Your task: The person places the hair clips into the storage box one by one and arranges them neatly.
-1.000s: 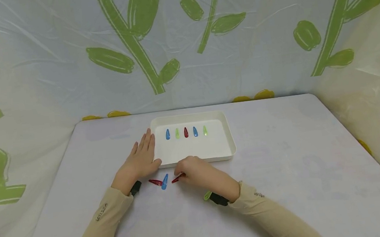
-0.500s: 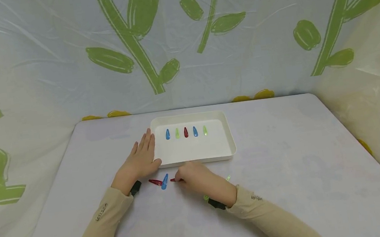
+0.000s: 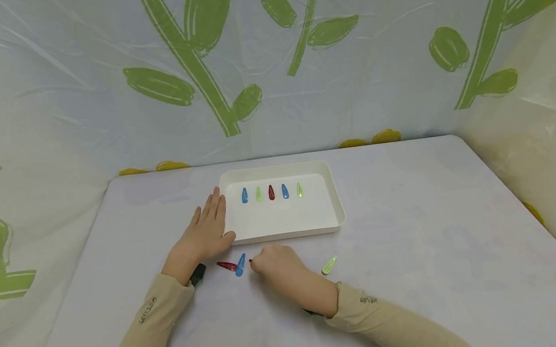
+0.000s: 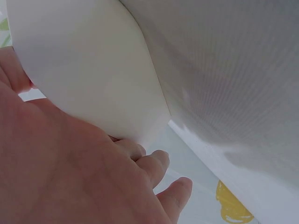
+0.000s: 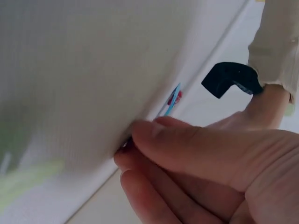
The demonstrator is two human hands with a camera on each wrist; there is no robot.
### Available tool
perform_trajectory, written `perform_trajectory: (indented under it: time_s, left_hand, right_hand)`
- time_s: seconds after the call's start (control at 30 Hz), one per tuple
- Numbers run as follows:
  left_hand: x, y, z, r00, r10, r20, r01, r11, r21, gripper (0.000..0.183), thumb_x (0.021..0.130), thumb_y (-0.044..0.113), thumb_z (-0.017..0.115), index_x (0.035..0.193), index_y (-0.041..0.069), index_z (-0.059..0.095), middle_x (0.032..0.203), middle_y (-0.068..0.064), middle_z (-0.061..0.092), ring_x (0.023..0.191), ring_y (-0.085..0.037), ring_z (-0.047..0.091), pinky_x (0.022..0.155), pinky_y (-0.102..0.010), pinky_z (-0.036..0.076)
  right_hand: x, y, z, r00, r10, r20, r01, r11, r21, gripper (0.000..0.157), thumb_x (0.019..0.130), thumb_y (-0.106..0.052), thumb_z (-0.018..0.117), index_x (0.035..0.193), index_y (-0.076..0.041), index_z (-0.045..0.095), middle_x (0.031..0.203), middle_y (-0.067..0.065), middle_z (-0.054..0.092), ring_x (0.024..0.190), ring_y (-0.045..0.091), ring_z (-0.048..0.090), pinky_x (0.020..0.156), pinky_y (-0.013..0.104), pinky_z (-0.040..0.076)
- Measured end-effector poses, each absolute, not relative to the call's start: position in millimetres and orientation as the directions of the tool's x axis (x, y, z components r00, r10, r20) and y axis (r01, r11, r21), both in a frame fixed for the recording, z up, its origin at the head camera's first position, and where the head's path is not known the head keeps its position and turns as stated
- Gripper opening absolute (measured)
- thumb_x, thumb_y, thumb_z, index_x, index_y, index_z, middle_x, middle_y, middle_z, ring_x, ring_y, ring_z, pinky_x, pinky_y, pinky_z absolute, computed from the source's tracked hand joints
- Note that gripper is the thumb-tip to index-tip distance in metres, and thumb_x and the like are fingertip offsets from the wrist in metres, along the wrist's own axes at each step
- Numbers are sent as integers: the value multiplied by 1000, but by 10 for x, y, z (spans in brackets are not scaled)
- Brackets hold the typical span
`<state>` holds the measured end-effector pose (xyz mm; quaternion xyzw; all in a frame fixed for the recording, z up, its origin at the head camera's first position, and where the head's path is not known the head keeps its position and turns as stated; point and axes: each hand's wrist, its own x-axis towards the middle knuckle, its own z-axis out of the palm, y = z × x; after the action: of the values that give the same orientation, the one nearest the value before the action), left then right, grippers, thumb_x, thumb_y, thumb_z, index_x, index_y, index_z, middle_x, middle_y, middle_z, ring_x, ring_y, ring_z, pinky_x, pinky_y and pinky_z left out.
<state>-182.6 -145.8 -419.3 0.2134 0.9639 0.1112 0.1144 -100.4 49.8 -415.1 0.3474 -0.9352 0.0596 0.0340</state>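
Observation:
My left hand (image 3: 204, 231) lies with straight fingers along the left side of the white tray (image 3: 285, 235); in the left wrist view its palm touches the tray's outer wall (image 4: 93, 60). Below the tray's front edge, my right hand (image 3: 280, 265) pinches a red hair clip (image 5: 126, 143) between thumb and forefinger, with the fingers covering most of it. Just left of those fingertips, a blue hair clip (image 3: 240, 265) lies across the end of another red hair clip (image 3: 225, 266) on the table.
Inside the tray stands a row of several hair clips, blue, green and red, with a red clip (image 3: 271, 192) in the middle. A green clip (image 3: 329, 265) lies on the table right of my right wrist. A flower-patterned sheet (image 3: 381, 81) hangs behind the table.
My right hand has shifted slightly towards me, and its fingers now cover more of the red hair clip. The green clip beside the wrist has come into view. My left hand stays put.

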Motion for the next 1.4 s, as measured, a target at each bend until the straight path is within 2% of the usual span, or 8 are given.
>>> perform_trajectory:
  time_s: [0.13, 0.37, 0.5, 0.63, 0.83, 0.97, 1.13, 1.4]
  left_hand:
    - [-1824, -1463, -4189, -882, 438, -174, 385, 883, 268, 85, 95, 30, 47, 154, -10, 0, 162, -24, -13, 150, -40, -2, 118, -59, 6]
    - [-1821, -1462, -4179, -881, 439, -178, 384, 881, 276, 85, 95, 30, 46, 154, -10, -1, 162, -23, -14, 150, -39, -3, 118, -59, 5]
    - [-1825, -1473, -4182, -878, 443, -179, 387, 879, 278, 84, 95, 30, 45, 154, -10, -1, 162, -24, -14, 150, -39, -4, 118, -59, 5]
    - [-1824, -1476, -4192, -877, 447, -178, 388, 876, 287, 84, 95, 30, 45, 154, -10, 0, 162, -24, -14, 150, -39, -4, 118, -59, 5]
    - [-1819, -1488, -4202, -875, 456, -163, 395, 867, 306, 84, 94, 28, 45, 154, -11, 1, 162, -25, -12, 150, -41, -2, 117, -60, 5]
    - [-1818, -1483, -4207, -876, 454, -166, 392, 868, 306, 84, 94, 29, 45, 154, -11, 1, 162, -25, -12, 150, -40, -2, 118, -59, 6]
    - [-1826, -1472, -4223, -879, 447, -167, 389, 874, 290, 84, 94, 29, 44, 155, -9, 0, 162, -23, -13, 150, -39, -3, 118, -58, 6]
    - [-1828, -1465, -4183, -877, 443, -184, 386, 880, 276, 83, 96, 29, 45, 154, -10, 0, 162, -24, -14, 150, -39, -3, 118, -58, 6]
  right_hand:
    - [-994, 493, -4149, -764, -638, 100, -645, 760, -82, 9, 86, -7, 76, 87, -14, 81, 67, -2, 69, 59, 9, 61, 49, 18, 43]
    - [-1011, 512, -4111, -796, -602, 70, -602, 771, -210, 12, 88, -6, 73, 93, -13, 82, 81, -2, 75, 70, 8, 67, 59, 19, 51]
    - [-1036, 518, -4107, -800, -596, 68, -590, 762, -265, 11, 88, -5, 72, 87, -12, 80, 72, -4, 70, 60, 4, 55, 54, 17, 44]
    - [-1065, 531, -4102, -808, -589, 34, -565, 757, -327, 16, 85, 1, 72, 77, -12, 76, 61, -8, 58, 57, 5, 44, 51, 17, 35]
    - [-1108, 558, -4114, -798, -602, 7, -556, 733, -392, 23, 79, 9, 71, 75, -13, 77, 62, -8, 61, 59, 6, 47, 53, 17, 39]
    - [-1130, 575, -4097, -791, -612, -10, -544, 710, -447, 21, 81, 8, 71, 79, -11, 79, 71, -5, 69, 64, 5, 53, 58, 16, 45]
    - [-1165, 597, -3971, -786, -618, -26, -524, 687, -503, 17, 84, 6, 71, 80, -9, 79, 73, -3, 70, 64, 7, 54, 61, 16, 47]
    - [-1241, 626, -3766, -783, -621, 23, -520, 636, -570, 25, 79, 13, 68, 81, -9, 78, 77, -1, 73, 70, 11, 64, 64, 19, 50]
